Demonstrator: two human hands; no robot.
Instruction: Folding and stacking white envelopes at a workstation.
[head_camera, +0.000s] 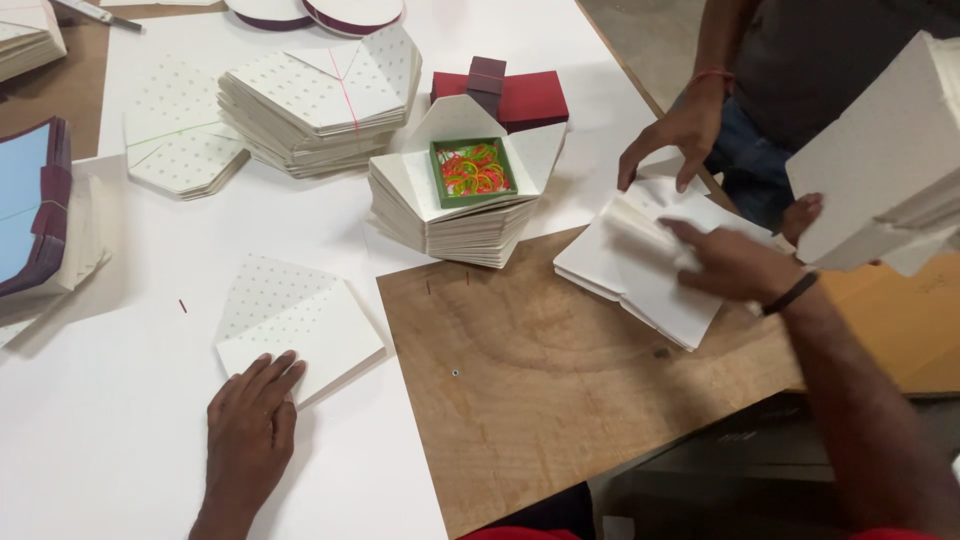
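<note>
Our left hand (248, 432) open, flat on the dotted folded envelope (295, 325) near the desk's (120, 420) front edge, our right hand (735, 265) open, pressing white folded sheets (640, 265) on the plywood board (540, 370)

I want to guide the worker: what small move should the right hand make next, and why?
Probably lift one folded sheet off the small pile. The right hand already lies flat on it, while the left hand presses the single dotted envelope.
</note>
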